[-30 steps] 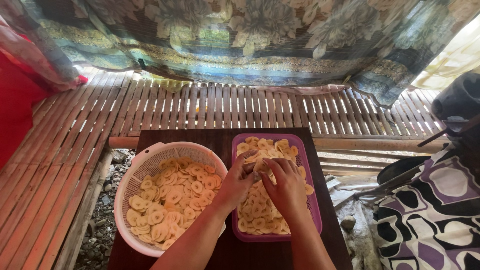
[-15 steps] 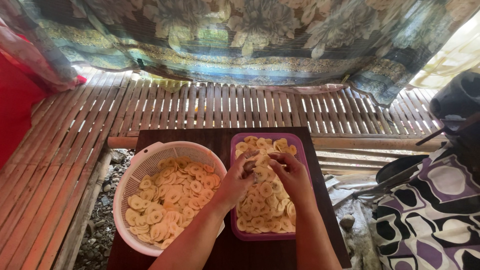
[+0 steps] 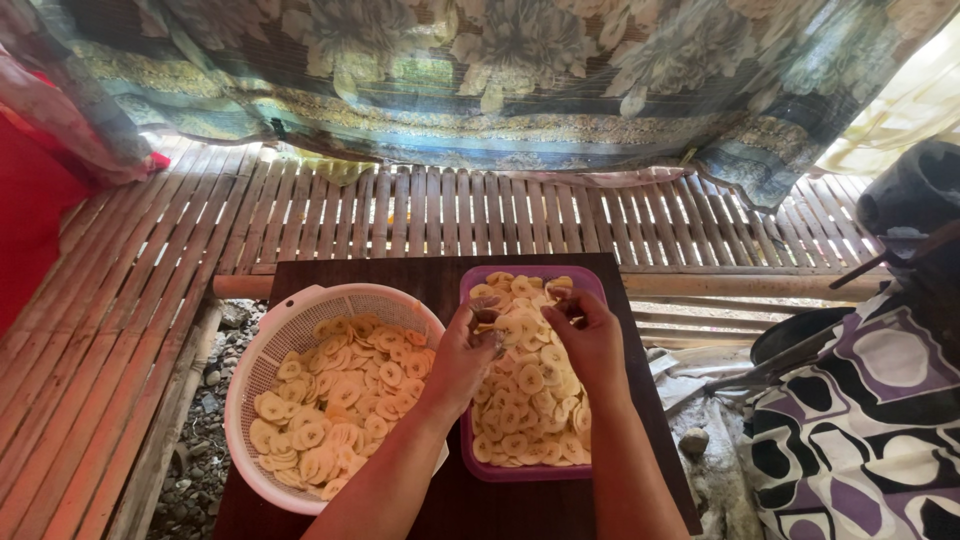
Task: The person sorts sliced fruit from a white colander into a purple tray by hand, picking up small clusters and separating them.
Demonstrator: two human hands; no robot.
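Head view, looking straight down at a dark wooden table (image 3: 420, 275) set on a slatted bamboo floor (image 3: 120, 330). Both hands work close together over a purple rectangular tray (image 3: 580, 285) full of pale yellow banana slices (image 3: 525, 410), spread in a flat layer. Left hand (image 3: 462, 355) sits at the tray's left edge, fingers curled, fingertips pinched on what looks like a slice or two; the grip is partly hidden, so hard to say how many. Right hand (image 3: 590, 335) hovers over the tray's upper middle, fingers bent inward toward the left hand, thumb and fingertips nearly touching it; cannot tell whether it holds a slice of its own. Both forearms come up from the bottom edge and cross over the table's front half. Just left of the tray, touching or nearly touching it, sits a round white plastic colander (image 3: 265, 370) with a mesh wall, also loaded with slices, piled loosely rather than laid flat. A bamboo pole (image 3: 740, 287) runs along behind the table on the right. Patterned floral cloth (image 3: 480, 70) hangs across the top of the view, red fabric (image 3: 35, 200) at far left. At right, a black-white-purple patterned cloth (image 3: 870, 430) lies beside a dark round object (image 3: 915, 195). Gravel (image 3: 200, 440) shows under the floor slats at lower left.
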